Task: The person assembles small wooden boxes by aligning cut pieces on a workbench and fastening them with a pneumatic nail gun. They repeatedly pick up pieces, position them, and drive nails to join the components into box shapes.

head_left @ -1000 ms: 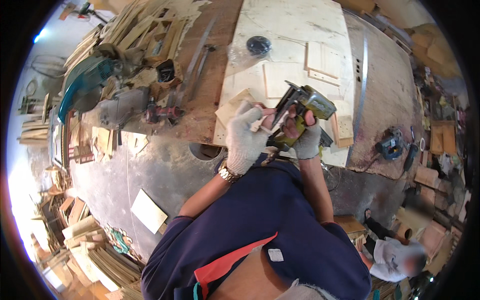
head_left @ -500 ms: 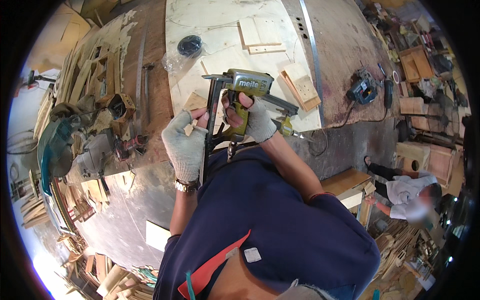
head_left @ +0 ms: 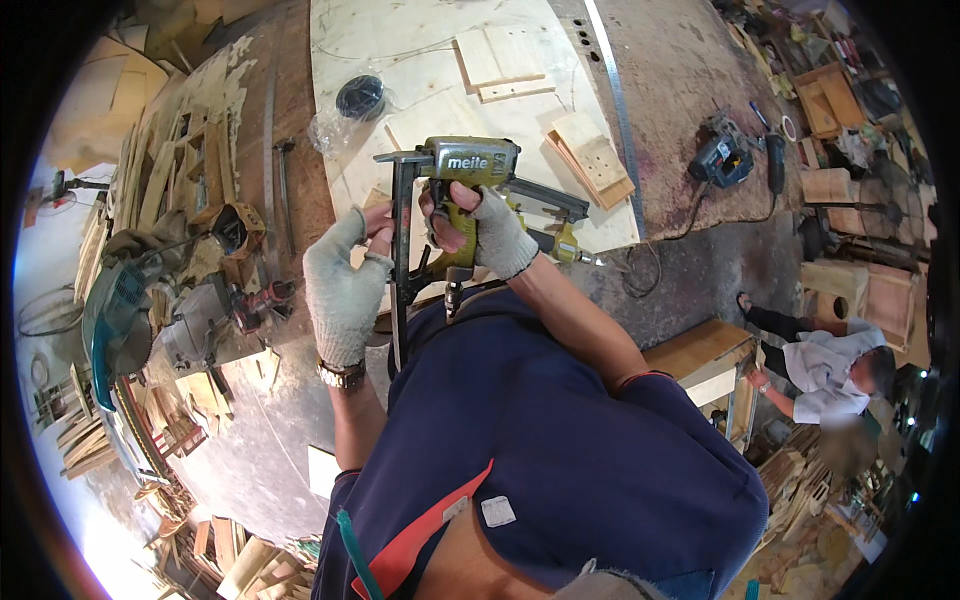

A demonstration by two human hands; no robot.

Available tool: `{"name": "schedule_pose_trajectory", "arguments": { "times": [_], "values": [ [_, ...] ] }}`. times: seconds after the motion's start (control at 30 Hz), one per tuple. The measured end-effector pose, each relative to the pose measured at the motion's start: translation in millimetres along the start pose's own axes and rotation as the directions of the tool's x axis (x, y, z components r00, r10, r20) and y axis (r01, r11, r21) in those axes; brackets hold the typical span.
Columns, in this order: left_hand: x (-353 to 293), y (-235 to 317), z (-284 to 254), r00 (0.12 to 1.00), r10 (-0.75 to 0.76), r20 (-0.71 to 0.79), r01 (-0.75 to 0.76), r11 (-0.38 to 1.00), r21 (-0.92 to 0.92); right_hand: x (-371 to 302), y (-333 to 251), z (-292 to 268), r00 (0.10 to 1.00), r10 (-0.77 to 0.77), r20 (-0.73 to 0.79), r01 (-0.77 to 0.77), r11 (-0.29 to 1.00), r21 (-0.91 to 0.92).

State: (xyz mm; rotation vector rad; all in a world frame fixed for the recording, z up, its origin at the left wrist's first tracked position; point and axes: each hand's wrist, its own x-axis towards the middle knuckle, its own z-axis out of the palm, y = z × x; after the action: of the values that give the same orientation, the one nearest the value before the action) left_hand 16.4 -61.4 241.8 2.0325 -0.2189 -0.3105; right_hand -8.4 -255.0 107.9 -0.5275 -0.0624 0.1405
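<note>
A green-and-black pneumatic nail gun [head_left: 470, 160] is held in front of my body, its long dark magazine [head_left: 403, 240] standing nearly upright on the left. My right hand [head_left: 500, 230], in a fingerless pale knit glove, wraps round its grip. On the other side, my left hand [head_left: 345, 290], gloved alike, has its bent fingertips against the magazine; the rest of those fingers are partly hidden. An air fitting [head_left: 453, 292] hangs below the grip. Just beyond the gun, on the pale board, lies a second green nail gun [head_left: 560, 215], partly covered by my right hand.
The pale board [head_left: 380, 40] carries thin wood panels [head_left: 500, 58], stacked wood pieces [head_left: 592, 160] and a dark round coil in plastic [head_left: 360, 97]. A jigsaw [head_left: 722, 160] lies right; a mitre saw [head_left: 115, 310] stands left. Another person [head_left: 825, 365] works at lower right.
The nail gun and both hands have shifted slightly left in the picture, as has the bench. My left fingertips have moved a little on the magazine. The other person's head has turned.
</note>
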Motion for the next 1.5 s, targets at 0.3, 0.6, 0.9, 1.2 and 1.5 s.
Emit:
{"name": "schedule_pose_trajectory", "arguments": {
  "times": [0.3,0.6,0.9,1.2,1.5],
  "values": [
    [4.6,-9.5,-0.1,0.99,0.057,0.125,-0.018,0.955,-0.297,16.6,-6.1,-38.3,0.994,0.084,0.073,-0.106,0.914,0.392],
    [-6.2,-13.2,2.5,0.989,0.146,0.017,-0.145,0.987,-0.07,22.8,15.4,-63.9,0.963,0.051,0.266,-0.213,0.75,0.626],
    [0.0,-41.4,5.3,0.971,0.205,0.12,-0.186,0.97,-0.154,28.2,25.0,-59.2,0.953,0.037,0.302,-0.252,0.653,0.714],
    [52.4,-94.9,31.3,0.952,-0.009,-0.305,-0.194,0.754,-0.628,21.2,64.7,-29.3,0.807,0.472,0.355,-0.544,0.361,0.758],
    [-19.7,-177.6,-22.0,0.872,-0.133,-0.471,0.01,0.967,-0.254,25.8,67.0,42.7,0.632,0.646,-0.429,-0.733,0.316,-0.603]
  ]
}}
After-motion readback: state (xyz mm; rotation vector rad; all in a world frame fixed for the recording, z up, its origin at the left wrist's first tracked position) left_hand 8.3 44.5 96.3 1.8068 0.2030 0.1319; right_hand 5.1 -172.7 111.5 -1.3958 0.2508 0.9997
